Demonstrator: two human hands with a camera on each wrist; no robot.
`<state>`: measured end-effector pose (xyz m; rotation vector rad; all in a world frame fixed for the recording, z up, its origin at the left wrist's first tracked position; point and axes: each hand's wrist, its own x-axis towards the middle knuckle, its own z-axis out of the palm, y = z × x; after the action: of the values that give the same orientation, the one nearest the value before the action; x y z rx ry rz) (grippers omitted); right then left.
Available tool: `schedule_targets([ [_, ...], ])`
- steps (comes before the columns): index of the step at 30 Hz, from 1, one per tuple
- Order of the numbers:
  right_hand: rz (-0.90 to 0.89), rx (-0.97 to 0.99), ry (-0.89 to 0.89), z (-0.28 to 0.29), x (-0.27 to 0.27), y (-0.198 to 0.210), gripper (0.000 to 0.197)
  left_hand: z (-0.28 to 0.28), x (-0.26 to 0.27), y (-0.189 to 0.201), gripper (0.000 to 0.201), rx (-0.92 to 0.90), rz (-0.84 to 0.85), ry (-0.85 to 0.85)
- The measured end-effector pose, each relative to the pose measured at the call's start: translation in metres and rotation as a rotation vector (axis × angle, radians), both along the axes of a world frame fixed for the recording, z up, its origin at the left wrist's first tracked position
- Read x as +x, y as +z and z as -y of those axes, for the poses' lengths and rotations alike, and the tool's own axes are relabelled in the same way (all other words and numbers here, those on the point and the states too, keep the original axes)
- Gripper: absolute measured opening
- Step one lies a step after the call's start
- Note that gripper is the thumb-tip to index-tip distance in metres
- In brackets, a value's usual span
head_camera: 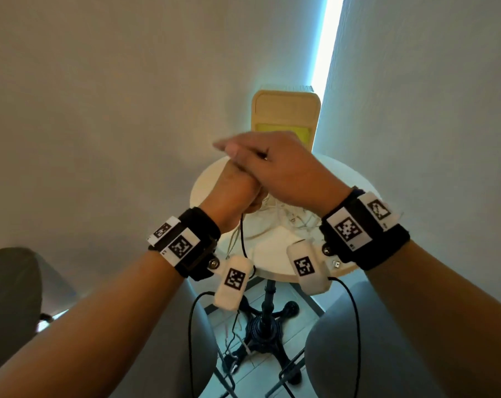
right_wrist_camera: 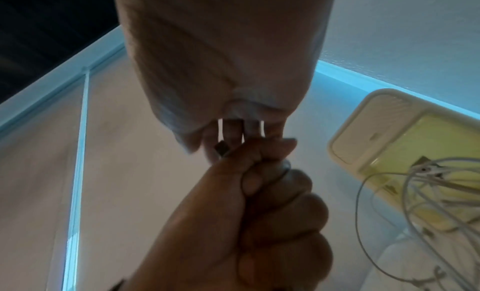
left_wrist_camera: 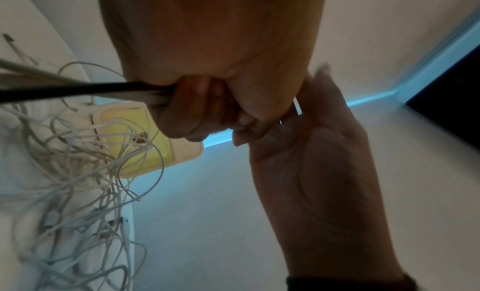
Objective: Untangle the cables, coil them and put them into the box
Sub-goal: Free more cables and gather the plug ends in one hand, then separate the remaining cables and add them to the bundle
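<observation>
Hands raised over the table, box behind them

The cables (left_wrist_camera: 85,172) are heaped on the table (head_camera: 272,254); the box (head_camera: 285,116) is set at its far edge, the chair (head_camera: 11,297) to the left.

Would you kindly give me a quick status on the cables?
Left hand fisted on cables. Right hand over it, fingers straight. White tangle on table. Box open, nothing coiled.

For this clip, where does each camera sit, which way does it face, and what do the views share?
Head: on the head, facing down at both hands above the round table; forearms and wristbands show.
Left wrist: under the left hand, a fist gripping cables; the right hand's palm beyond.
Right wrist: under the right hand, facing the left fist.
Shared: all show the yellow box and white cable tangle.
</observation>
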<state>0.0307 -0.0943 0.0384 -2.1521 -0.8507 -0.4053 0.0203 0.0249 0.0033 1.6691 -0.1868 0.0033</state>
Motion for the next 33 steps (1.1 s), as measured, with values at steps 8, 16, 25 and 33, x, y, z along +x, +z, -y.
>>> schedule_targets([
  [8, 0.027, -0.232, 0.052, 0.003, 0.005, -0.011, 0.031, 0.008, 0.0, -0.013, 0.035, 0.271, 0.027, 0.017],
  [16, -0.004, -0.297, -0.043, 0.002, 0.005, 0.0, 0.056, 0.005, -0.01, 0.002, 0.034, -0.057, -0.102, 0.005],
  [25, -0.487, 0.366, -0.085, -0.002, -0.001, -0.037, 0.072, 0.005, 0.003, 0.017, 0.029, -0.325, -0.078, 0.07],
  [33, -0.69, 0.479, 0.066, 0.0, -0.005, -0.075, 0.045, -0.011, 0.019, 0.018, 0.053, -0.518, -0.211, -0.063],
])
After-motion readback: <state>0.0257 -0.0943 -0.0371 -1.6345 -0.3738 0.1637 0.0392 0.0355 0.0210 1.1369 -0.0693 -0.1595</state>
